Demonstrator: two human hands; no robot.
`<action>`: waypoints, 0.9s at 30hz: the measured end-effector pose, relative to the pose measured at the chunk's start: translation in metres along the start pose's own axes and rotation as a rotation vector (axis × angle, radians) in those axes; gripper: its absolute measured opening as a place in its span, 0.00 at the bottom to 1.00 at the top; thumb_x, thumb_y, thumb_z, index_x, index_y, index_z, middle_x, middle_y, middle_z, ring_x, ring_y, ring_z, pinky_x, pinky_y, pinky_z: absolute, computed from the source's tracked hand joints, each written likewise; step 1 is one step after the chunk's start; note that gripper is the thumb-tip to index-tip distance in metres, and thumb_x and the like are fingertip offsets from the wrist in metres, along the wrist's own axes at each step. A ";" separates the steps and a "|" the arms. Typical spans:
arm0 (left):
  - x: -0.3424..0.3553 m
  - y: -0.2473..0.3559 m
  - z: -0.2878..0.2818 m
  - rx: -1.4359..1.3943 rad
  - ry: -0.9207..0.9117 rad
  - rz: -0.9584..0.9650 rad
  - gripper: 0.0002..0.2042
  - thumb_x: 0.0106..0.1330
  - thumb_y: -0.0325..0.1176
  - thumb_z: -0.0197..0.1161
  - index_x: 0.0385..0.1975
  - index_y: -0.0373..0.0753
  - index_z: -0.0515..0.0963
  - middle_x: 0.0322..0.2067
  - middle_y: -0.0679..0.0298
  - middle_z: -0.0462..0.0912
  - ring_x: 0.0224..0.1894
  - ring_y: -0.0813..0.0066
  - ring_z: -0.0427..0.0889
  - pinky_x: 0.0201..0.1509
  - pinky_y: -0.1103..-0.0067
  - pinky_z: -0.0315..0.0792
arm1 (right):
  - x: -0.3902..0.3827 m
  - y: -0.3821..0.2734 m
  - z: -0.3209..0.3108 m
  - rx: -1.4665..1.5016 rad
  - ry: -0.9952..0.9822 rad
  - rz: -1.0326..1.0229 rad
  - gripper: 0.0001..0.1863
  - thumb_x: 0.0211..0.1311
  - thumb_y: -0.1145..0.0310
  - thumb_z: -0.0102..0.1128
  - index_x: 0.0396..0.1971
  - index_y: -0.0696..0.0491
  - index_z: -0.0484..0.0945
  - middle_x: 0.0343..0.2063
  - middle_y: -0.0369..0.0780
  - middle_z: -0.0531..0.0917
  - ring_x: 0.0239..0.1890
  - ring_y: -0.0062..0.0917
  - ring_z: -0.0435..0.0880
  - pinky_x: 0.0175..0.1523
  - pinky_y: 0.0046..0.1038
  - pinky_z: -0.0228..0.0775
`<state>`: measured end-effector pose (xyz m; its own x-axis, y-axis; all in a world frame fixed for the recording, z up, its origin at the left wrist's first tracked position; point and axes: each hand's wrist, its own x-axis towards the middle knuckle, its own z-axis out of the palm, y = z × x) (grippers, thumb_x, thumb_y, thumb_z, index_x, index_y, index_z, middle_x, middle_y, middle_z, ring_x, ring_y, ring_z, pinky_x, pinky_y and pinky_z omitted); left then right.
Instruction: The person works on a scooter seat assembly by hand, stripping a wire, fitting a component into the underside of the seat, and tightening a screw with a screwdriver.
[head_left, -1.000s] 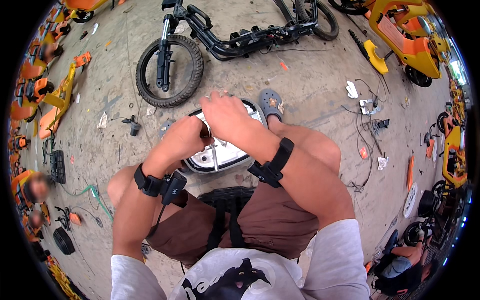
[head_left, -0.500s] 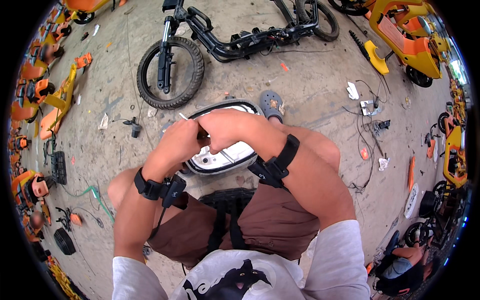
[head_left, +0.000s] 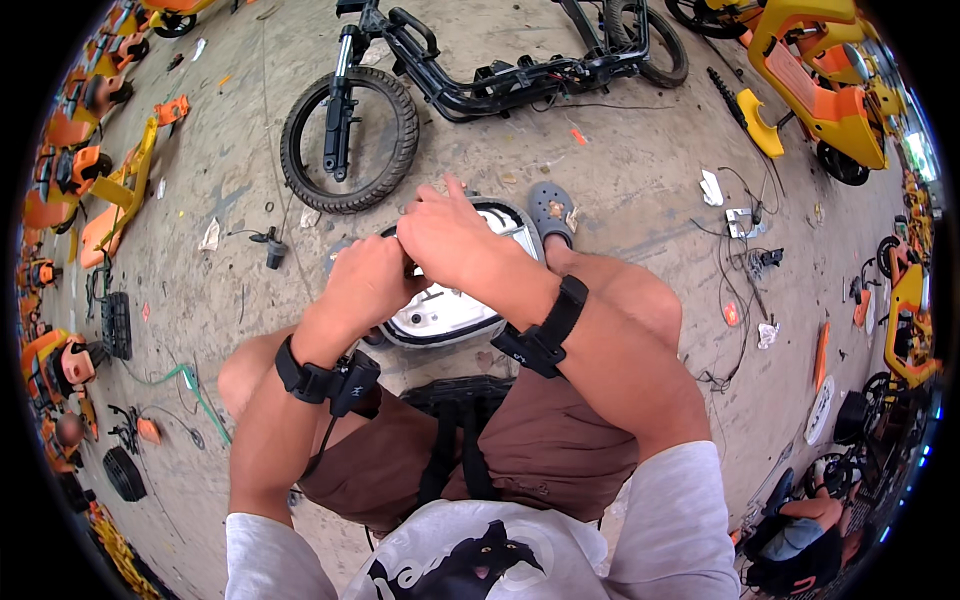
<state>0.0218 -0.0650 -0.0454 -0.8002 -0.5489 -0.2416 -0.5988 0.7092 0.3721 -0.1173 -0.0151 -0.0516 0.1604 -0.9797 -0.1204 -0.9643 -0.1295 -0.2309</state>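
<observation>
An oval white shell with a black rim (head_left: 440, 318) rests between my legs, partly covered by my hands. My left hand (head_left: 370, 283) is curled over its left part, fingertips bent inward. Against it, my right hand (head_left: 445, 228) bends its thumb side in towards the left fingers, while outer fingers stick out on the far side. A small dark piece shows in the gap between the two hands; its kind is hidden. Both wrists carry black straps with small boxes.
Beyond the shell stands a black scooter frame (head_left: 500, 95) with a front wheel (head_left: 350, 140). Yellow-orange scooters (head_left: 815, 85) line both sides. Loose cables (head_left: 735, 270), a black plug part (head_left: 272, 248) and scraps litter the concrete. Another person (head_left: 800, 530) sits at lower right.
My right hand has shifted up over the shell, and its outer fingers have straightened from a closed curl. A thin white stick tip beyond my left hand no longer shows.
</observation>
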 end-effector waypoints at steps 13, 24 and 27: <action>0.003 0.018 -0.011 -0.290 -0.147 -0.009 0.14 0.51 0.34 0.73 0.31 0.30 0.82 0.27 0.48 0.83 0.28 0.52 0.82 0.35 0.67 0.74 | -0.018 0.005 -0.015 0.153 -0.076 0.070 0.07 0.43 0.69 0.67 0.25 0.53 0.86 0.28 0.44 0.86 0.34 0.37 0.87 0.38 0.36 0.78; 0.008 0.000 -0.036 -0.157 -0.170 -0.025 0.13 0.51 0.33 0.71 0.29 0.28 0.82 0.22 0.48 0.81 0.25 0.56 0.82 0.34 0.69 0.74 | -0.022 0.010 -0.005 0.296 -0.185 -0.029 0.11 0.48 0.74 0.62 0.34 0.56 0.83 0.33 0.46 0.85 0.41 0.42 0.84 0.45 0.39 0.76; 0.008 -0.007 -0.034 -0.117 -0.036 0.047 0.13 0.50 0.34 0.71 0.26 0.28 0.82 0.23 0.48 0.80 0.27 0.53 0.80 0.35 0.67 0.74 | -0.022 0.011 -0.004 0.273 -0.184 -0.072 0.08 0.47 0.77 0.61 0.30 0.56 0.83 0.30 0.47 0.85 0.39 0.41 0.84 0.43 0.39 0.76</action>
<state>0.0211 -0.0892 -0.0196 -0.8291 -0.4986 -0.2531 -0.5546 0.6760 0.4852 -0.1326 0.0039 -0.0479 0.2857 -0.9222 -0.2605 -0.8611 -0.1278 -0.4921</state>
